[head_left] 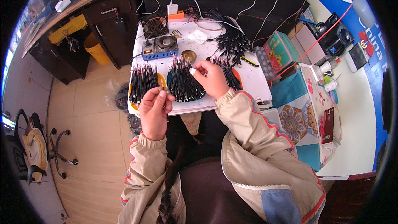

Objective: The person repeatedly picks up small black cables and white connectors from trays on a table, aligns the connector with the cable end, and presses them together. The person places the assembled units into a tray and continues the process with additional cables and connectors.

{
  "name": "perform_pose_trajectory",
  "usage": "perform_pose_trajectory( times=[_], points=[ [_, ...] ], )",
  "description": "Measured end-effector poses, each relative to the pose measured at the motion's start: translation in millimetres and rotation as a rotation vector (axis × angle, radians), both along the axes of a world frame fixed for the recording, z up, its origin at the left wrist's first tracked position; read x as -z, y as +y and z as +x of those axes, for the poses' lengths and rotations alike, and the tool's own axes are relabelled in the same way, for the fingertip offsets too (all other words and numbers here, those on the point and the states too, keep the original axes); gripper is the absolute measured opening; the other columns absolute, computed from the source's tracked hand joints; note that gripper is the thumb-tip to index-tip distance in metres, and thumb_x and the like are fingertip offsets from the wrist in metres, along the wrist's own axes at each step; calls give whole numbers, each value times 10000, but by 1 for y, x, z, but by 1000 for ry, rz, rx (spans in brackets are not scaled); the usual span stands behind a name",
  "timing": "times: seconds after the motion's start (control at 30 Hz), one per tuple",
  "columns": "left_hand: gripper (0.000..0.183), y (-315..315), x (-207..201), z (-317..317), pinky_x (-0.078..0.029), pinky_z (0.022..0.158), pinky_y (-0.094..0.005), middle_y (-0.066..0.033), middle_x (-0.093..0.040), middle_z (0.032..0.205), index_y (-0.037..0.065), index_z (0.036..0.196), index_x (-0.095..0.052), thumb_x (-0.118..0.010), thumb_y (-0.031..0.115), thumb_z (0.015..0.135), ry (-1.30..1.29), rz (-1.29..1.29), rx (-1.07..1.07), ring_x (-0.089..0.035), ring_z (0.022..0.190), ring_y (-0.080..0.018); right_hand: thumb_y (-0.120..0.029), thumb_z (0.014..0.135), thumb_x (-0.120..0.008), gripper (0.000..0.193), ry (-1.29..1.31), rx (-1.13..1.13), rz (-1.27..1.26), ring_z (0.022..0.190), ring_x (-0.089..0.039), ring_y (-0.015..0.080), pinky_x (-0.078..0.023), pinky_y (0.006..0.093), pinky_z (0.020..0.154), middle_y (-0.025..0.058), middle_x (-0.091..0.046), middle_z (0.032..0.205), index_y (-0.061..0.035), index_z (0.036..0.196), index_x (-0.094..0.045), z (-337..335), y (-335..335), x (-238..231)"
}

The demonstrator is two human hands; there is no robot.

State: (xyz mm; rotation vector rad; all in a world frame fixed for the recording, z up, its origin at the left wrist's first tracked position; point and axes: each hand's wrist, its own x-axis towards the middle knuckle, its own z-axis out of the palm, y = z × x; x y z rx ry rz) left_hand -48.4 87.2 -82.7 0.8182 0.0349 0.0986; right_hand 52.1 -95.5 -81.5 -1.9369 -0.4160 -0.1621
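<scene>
My left hand (pixel 155 112) is closed in a pinch in front of the left tray, on what looks like a thin black cable, mostly hidden by the fingers. My right hand (pixel 212 79) is pinched closed over the right side of the middle bundle; a white patch shows at a fingertip, and what the fingers hold is hidden. Black cables with pinkish wire ends stand packed in a yellow tray (pixel 165 81), a middle bundle (pixel 182 84) in a teal tray, and a right bundle (pixel 230 74) in an orange tray.
Behind the trays stand a blue-sided heating unit (pixel 160 49), a black fan (pixel 155 26) and a round brass-coloured tin (pixel 189 55). More black cables (pixel 232 43) are heaped at the back right, near yellow-and-black cutters (pixel 250 61). A green box (pixel 280 52) is at the right.
</scene>
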Motion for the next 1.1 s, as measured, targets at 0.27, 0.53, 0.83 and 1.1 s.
perform_pose_trajectory(
  times=[0.27,0.53,0.83,1.1],
  points=[
    [97,-49,-21,-21,-529,810,-290,-88,-605,1149,-14,986,-632,-582,-8,903,-44,-61,41,-599,1000,-147,-94,905,-625,160,161,-289,121,778,-584,52,-491,219,685,19,-637,859,30,1005,-613,-88,-24,-48],
    [77,-67,-25,-33,-499,866,-308,-86,-570,1184,-19,952,-641,-602,-15,885,-121,28,106,-584,1007,-150,-61,881,-624,108,81,-286,193,707,-572,88,-470,255,618,54,-653,812,13,959,-637,-104,-38,-45],
    [61,-71,-29,-40,-526,723,-257,-87,-655,928,-29,941,-622,-606,2,891,-24,101,234,-637,824,-145,-37,897,-611,134,169,-308,283,843,-619,86,-514,237,752,46,-646,911,33,1008,-582,-109,-61,-56],
    [54,-73,-26,-39,-460,636,-239,-116,-663,862,-26,920,-616,-598,20,897,-50,-30,353,-567,687,-127,-42,878,-637,125,106,-328,373,768,-600,56,-496,202,679,14,-631,843,14,984,-603,-108,-61,-50]
  ],
)
